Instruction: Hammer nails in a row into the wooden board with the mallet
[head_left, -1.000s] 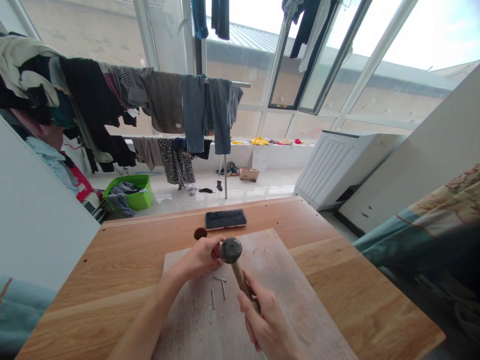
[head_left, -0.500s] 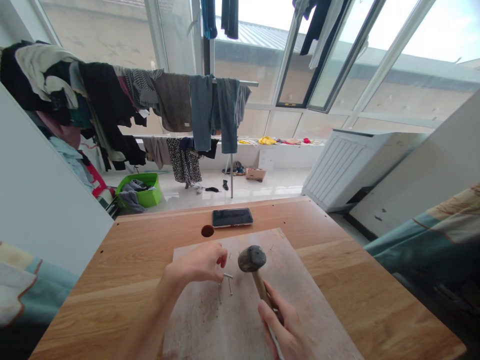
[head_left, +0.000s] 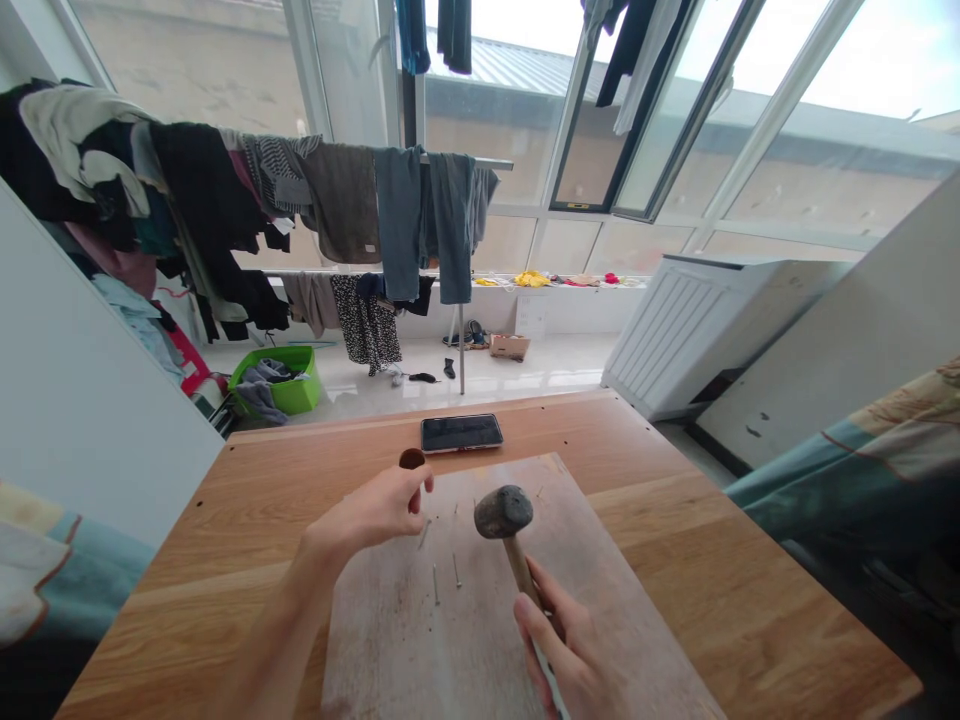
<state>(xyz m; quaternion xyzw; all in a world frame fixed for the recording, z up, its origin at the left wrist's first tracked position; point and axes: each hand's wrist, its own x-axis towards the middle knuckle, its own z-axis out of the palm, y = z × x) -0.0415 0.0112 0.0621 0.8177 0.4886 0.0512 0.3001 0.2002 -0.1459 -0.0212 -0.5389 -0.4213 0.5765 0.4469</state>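
Observation:
My right hand (head_left: 562,640) is wrapped round the wooden handle of a hammer (head_left: 504,512) with a thick dark head, held above the wooden board (head_left: 525,620). Over the board's far left part, my left hand (head_left: 382,510) pinches a thin nail (head_left: 424,535), which slants down from the fingertips. Whether its tip touches the board I cannot tell. Nearer to me are two more nails, one on the left (head_left: 436,585) and one beside it (head_left: 457,571). A small nail (head_left: 540,493) shows near the board's far right corner.
The board rests on a wooden table (head_left: 720,560). A phone (head_left: 461,432) lies near the far edge, beside a round hole (head_left: 412,458). Beyond stand a clothes rack with laundry (head_left: 345,200) and a green basket (head_left: 300,390). Curtains (head_left: 862,450) hang at both sides.
My left hand has moved left and slightly away from me with its nail, which has turned from nearly level to steeply slanted. The hammer has barely moved.

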